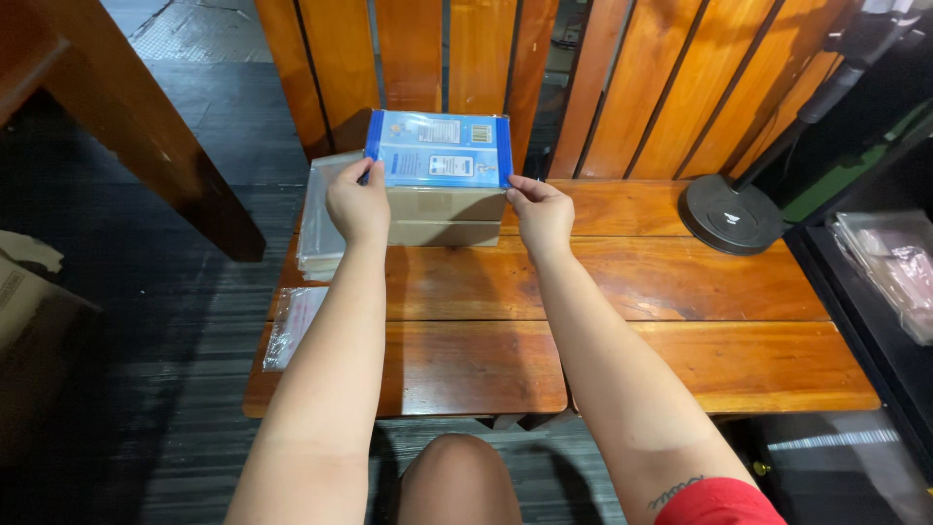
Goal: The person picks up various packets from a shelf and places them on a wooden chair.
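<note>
Holding a blue packet by both ends, left hand and right hand pinching it atop the cardboard box on the surface; could easily slide off backward if nudged.

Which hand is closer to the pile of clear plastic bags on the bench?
Left. The left hand grips the blue packet right beside the pile of clear plastic bags, overlapping its edge. The right hand grips the packet's far corner, across the brown box.
</note>
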